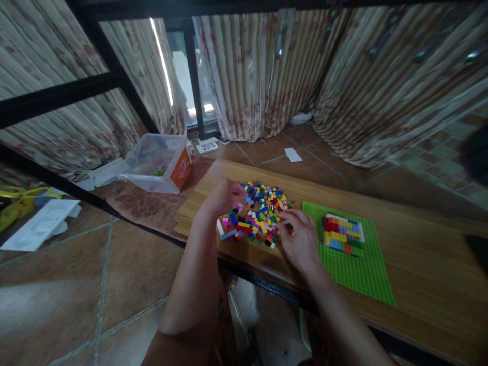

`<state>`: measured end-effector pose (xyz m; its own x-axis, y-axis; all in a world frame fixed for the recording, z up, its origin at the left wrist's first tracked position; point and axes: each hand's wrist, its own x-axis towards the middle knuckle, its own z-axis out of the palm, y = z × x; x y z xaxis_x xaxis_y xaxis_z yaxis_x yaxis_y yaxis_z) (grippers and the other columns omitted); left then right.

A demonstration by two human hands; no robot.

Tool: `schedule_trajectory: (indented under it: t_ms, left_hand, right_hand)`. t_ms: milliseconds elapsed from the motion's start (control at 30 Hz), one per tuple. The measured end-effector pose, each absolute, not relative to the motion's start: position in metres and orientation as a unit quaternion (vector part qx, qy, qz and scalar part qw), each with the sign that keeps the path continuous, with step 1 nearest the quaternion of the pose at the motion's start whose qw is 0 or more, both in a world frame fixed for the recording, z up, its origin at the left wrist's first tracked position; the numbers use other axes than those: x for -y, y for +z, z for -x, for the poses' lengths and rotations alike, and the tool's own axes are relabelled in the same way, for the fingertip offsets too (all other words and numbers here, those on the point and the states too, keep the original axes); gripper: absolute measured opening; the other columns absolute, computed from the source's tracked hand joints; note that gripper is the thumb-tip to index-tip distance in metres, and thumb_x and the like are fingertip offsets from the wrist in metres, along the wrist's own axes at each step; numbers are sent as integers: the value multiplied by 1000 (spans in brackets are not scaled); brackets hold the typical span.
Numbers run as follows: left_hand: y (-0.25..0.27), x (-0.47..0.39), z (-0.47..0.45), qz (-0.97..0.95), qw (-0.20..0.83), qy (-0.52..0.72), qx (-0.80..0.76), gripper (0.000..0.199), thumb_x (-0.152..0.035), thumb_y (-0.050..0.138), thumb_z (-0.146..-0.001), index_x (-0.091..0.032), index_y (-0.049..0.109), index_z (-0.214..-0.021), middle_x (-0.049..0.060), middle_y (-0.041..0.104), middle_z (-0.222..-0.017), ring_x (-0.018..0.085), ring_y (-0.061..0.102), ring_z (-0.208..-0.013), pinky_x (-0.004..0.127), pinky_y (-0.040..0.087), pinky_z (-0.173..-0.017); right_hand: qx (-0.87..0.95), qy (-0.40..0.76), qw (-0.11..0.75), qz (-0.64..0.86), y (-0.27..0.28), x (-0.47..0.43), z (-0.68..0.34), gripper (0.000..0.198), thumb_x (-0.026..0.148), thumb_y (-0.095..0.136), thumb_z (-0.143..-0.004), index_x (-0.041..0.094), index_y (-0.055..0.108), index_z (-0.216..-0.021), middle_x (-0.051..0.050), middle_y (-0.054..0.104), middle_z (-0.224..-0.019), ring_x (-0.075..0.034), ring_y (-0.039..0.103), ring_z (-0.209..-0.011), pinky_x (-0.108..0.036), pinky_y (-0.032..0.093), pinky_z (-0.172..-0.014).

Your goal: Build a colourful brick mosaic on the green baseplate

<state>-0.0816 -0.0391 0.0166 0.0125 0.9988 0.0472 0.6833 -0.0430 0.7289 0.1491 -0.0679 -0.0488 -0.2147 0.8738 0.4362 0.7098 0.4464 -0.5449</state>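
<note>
A loose pile of small coloured toy bricks [263,216] lies on the wooden table. At the far left edge of the pile is my left hand [225,195], its fingers loosely bent beside the bricks and partly turned from view; I see nothing held in it. My right hand [301,236] reaches over the pile's right side, thumb and fingers apart, fingertips touching the bricks. Right of this hand lies a green baseplate [362,277]. On it sits a flat block of joined bricks [343,234] in red, yellow, blue, white, orange and green.
The wooden table [412,249] has a dark metal front edge [263,279]. A clear plastic box [152,178] with an orange label stands beyond its left end. Dark metal bars [125,84] cross the upper left. Papers [293,155] lie on the tiled floor before striped curtains [251,76].
</note>
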Motion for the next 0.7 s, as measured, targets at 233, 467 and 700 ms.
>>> schedule_trajectory:
  t_ms: [233, 467, 700]
  left_hand:
    - [14, 40, 36, -714, 178, 115, -668, 20, -24, 59, -74, -17, 76, -82, 7, 73, -81, 20, 65, -77, 28, 48, -71]
    - [13, 43, 6, -678, 97, 34, -728, 26, -26, 54, -78, -15, 74, -90, 16, 72, -95, 28, 66, -94, 35, 51, -80]
    - [12, 41, 10, -705, 124, 65, -695, 19, -24, 55, -77, -16, 72, -81, 10, 71, -82, 22, 66, -81, 30, 48, -74]
  right_hand:
    - [758, 129, 388, 508, -41, 74, -152, 21, 28, 54, -87, 20, 70, -98, -10, 64, -109, -25, 54, -104, -44, 43, -91]
    - [747, 155, 394, 513, -39, 71, -161, 21, 26, 54, -86, 21, 71, -97, -9, 64, -108, -25, 56, -103, -44, 44, -93]
    - [735, 165, 404, 519, -34, 70, -164, 20, 27, 54, -86, 20, 71, -94, -9, 65, -107, -25, 58, -103, -44, 45, -92]
